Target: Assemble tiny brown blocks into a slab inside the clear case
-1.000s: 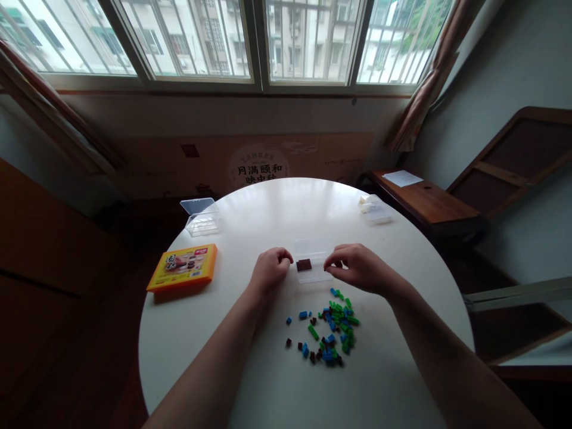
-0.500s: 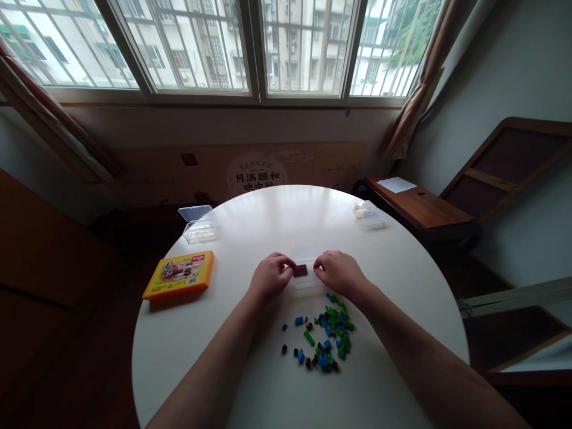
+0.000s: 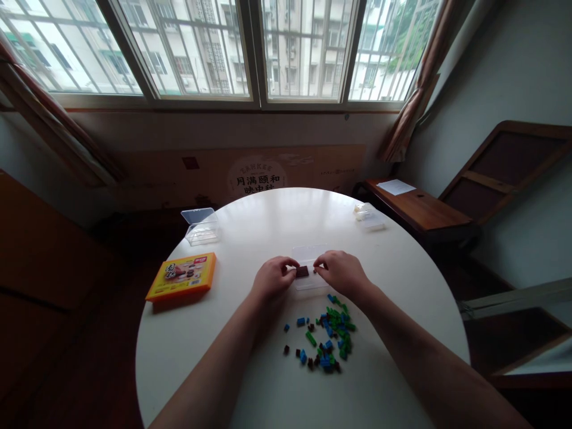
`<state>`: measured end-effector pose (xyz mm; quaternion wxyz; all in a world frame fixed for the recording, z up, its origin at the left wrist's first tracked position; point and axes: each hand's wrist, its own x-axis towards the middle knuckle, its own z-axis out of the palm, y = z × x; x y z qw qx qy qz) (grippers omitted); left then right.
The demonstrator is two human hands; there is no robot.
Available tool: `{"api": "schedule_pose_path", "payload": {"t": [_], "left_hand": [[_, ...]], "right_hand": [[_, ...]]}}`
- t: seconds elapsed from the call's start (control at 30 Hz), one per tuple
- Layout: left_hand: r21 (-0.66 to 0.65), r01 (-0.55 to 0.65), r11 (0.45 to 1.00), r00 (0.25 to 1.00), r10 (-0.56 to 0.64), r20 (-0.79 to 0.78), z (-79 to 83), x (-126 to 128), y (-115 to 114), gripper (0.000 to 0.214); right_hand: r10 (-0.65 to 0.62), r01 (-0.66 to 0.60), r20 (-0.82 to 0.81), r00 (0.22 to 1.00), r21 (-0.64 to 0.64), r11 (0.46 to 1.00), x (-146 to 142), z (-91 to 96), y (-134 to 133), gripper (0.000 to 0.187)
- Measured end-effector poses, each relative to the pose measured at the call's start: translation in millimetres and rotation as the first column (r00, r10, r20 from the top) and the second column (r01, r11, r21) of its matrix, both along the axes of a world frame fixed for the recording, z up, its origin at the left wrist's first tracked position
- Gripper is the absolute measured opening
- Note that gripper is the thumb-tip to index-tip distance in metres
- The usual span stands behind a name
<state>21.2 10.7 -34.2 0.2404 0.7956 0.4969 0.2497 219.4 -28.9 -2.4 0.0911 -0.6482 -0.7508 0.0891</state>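
Note:
In the middle of the table a clear plastic box (image 3: 310,286) lies with its lid tipped back. My left hand (image 3: 276,276) pinches the left end of a dark brown block of small bricks (image 3: 302,271) over the box. My right hand (image 3: 338,269) is closed at the box's right side, with a tiny dark brown brick (image 3: 315,271) at its fingertips. Nearer to me lies a loose pile of small green, blue and brown building bricks (image 3: 333,328), a few of them scattered to the left.
On the table's left stand a yellow-orange box (image 3: 183,276) and an open clear case (image 3: 202,231). A clear container (image 3: 370,217) sits at the back right of the round white table (image 3: 286,208). Beyond is a wooden desk (image 3: 424,205) with a paper sheet.
The brown brick now shows at my right fingertips, and the brown block has turned slightly. Both hands stay near the same place; the whole view has shifted a little.

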Motion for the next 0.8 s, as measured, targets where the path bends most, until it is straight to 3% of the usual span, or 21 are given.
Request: {"api": "schedule_pose_path", "payload": {"t": [0.37,0.8], "left_hand": [[-0.025,0.01,1.0,1.0,-0.01,-0.002,-1.5,-1,2,0.027],[-0.036,-0.004,0.999,1.0,0.005,0.01,-0.8,-3,1,0.025]], "right_hand": [[-0.003,0.005,0.029,1.0,-0.047,0.999,0,-2.4,3,0.025],[-0.022,0.022,0.031,0.999,0.001,1.0,-4,-4.8,1,0.026]]}}
